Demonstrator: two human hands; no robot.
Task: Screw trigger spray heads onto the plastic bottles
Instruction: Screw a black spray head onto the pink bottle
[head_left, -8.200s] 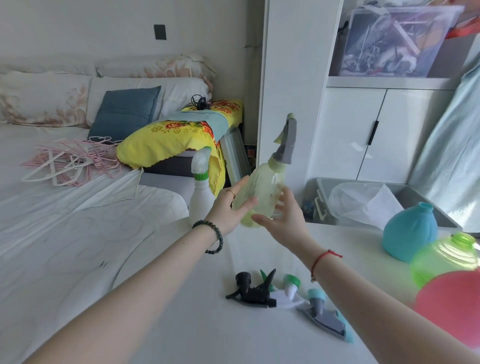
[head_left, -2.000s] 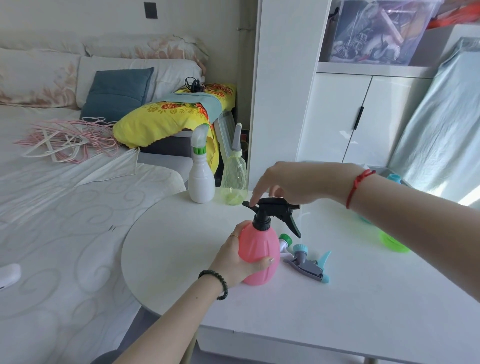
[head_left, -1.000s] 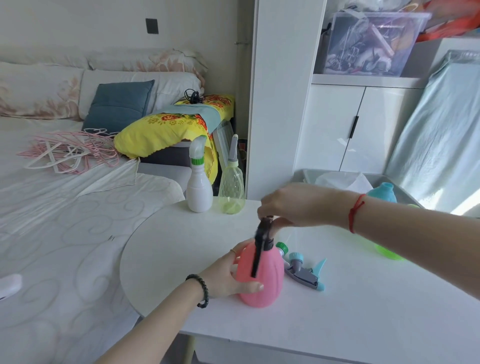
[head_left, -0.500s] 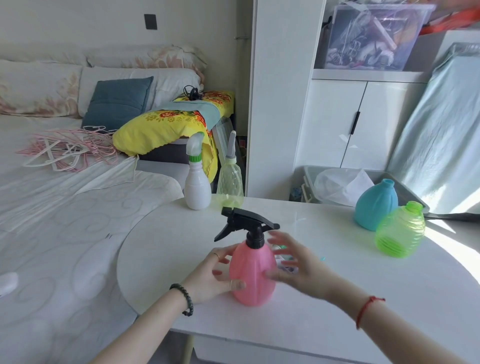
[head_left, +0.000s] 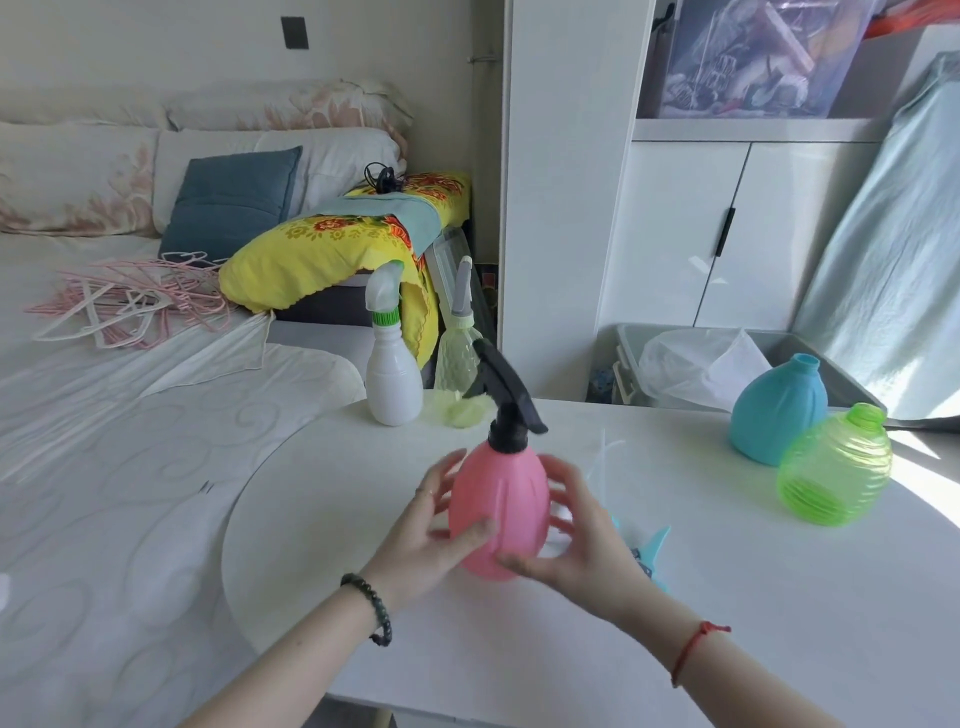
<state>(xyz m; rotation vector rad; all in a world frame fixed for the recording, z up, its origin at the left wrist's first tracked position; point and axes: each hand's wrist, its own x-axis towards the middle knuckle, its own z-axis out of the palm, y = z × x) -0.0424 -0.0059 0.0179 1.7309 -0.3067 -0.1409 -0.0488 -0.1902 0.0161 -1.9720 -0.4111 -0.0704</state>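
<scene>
I hold the pink bottle (head_left: 501, 504) between both hands near the middle of the white surface (head_left: 701, 597). The black trigger head (head_left: 506, 400) sits on its neck with the collar down against the shoulder, so I judge this one finished, or a last snug twist short of it. My left hand (head_left: 436, 530) curls round the bottle's left side with the thumb laid across the near face. My right hand (head_left: 576, 540) cups the right side, fingers wrapped behind and the thumb low by the base. The bottle leans a little, and I cannot tell whether its base touches the surface. Next I would set it at the far edge beside the white bottle (head_left: 393, 379) and the pale yellow bottle (head_left: 460, 364), both already capped. Then I would reach right for the blue bottle (head_left: 779, 410) or the green bottle (head_left: 834, 467), whose necks are bare. A teal spray head (head_left: 652, 545) lies just behind my right hand, ready for one of them.
</scene>
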